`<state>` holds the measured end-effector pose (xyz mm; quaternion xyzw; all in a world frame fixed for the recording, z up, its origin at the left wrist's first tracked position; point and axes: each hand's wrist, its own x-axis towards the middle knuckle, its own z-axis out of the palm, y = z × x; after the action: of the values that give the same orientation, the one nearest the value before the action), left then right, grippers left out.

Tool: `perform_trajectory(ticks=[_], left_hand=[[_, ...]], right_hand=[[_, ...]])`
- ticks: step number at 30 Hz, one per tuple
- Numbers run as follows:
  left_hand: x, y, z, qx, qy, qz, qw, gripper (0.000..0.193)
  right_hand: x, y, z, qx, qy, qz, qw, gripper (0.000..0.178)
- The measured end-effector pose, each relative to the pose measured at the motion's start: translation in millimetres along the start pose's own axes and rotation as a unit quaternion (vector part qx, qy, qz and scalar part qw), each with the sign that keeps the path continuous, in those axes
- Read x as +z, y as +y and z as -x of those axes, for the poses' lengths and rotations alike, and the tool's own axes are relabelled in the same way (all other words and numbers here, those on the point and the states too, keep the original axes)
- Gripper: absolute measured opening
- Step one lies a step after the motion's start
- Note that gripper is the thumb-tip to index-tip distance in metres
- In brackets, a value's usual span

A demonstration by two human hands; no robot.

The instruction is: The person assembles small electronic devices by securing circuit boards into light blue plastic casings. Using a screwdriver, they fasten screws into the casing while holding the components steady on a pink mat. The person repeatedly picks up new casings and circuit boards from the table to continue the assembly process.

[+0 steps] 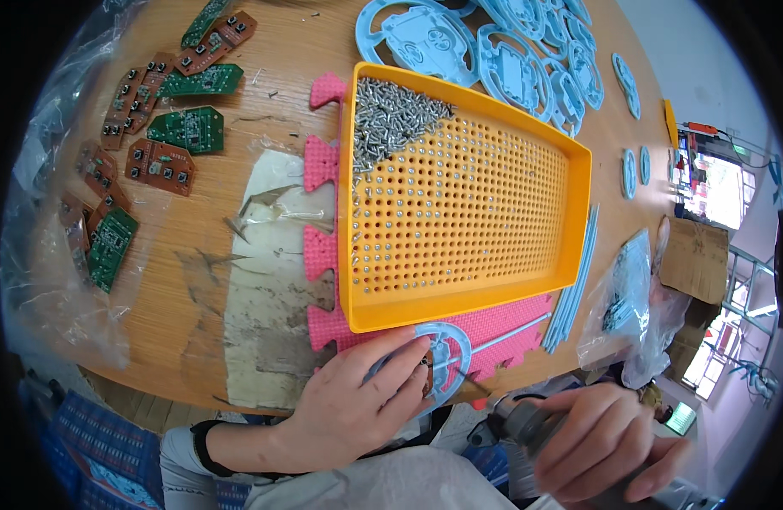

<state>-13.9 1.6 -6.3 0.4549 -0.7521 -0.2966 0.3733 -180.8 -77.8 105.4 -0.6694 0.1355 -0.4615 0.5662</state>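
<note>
My left hand [340, 412] lies over a light blue plastic housing [465, 350], its fingers curled across the part and holding it down at the table's near edge. Inside the housing, a bit of brown board shows beside my fingertips; the rest is covered by the hand. In my right hand [591, 446] I grip a grey electric screwdriver [521, 422], whose thin bit points left toward the housing. The bit's tip looks close to the rim; whether they touch, I cannot tell. A thin light blue rod [512, 331] stretches from the housing to the right.
Beyond the housing, a yellow perforated tray [459, 314] holds loose screws on a pink foam mat [322, 255]. Circuit boards [187, 130] lie at left, blue housings [515, 72] at the back. Blue rods [573, 285] and a plastic bag [617, 297] are at right.
</note>
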Motion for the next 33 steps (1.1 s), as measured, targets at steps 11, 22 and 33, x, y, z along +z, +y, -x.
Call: perform_trajectory(ticks=[11, 22, 33], left_hand=[[-3.0, 1.2, -0.5, -0.008, -0.012, 0.004, 1.0, 0.043], [-3.5, 1.0, -2.0, -0.008, -0.014, 0.01, 1.0, 0.041], [-3.5, 1.6, -0.7, -0.009, -0.029, -0.001, 1.0, 0.042]], right_hand=[[5.6, 3.0, 41.4, 0.06, 0.027, -0.005, 0.998, 0.021], [15.0, 10.3, 23.6, 0.045, -0.018, 0.048, 0.998, 0.055], [5.3, 29.4, 13.8, 0.008, -0.086, -0.023, 0.996, 0.047]])
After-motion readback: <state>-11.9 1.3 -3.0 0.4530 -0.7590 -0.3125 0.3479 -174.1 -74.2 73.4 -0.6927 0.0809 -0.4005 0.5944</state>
